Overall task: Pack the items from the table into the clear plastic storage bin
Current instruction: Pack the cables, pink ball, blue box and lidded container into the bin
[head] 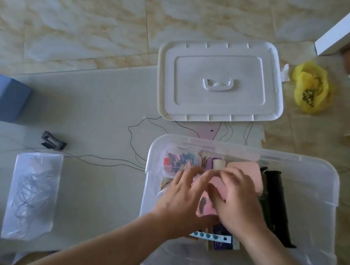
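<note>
The clear plastic storage bin (pixel 308 216) stands at the table's right end. Both my hands reach down inside it. My left hand (pixel 178 193) and my right hand (pixel 236 199) press together on a flat pink item (pixel 207 208) lying among the contents. Around it in the bin lie a small clear case of colourful bits (pixel 175 158), a black cylinder (pixel 278 204) along the right side and a white strip with blue dots (pixel 211 236) near the front. On the table remain a clear bag of coiled cord (pixel 33 196), a small dark clip (pixel 53 140) and a blue box (pixel 1 98).
The bin's white lid (pixel 220 80) lies flat behind the bin, overhanging the table's far edge. Thin black thread (pixel 135 139) trails across the table toward the bin. A yellow plastic bag (pixel 310 87) sits on the tiled floor at right, near a wooden door.
</note>
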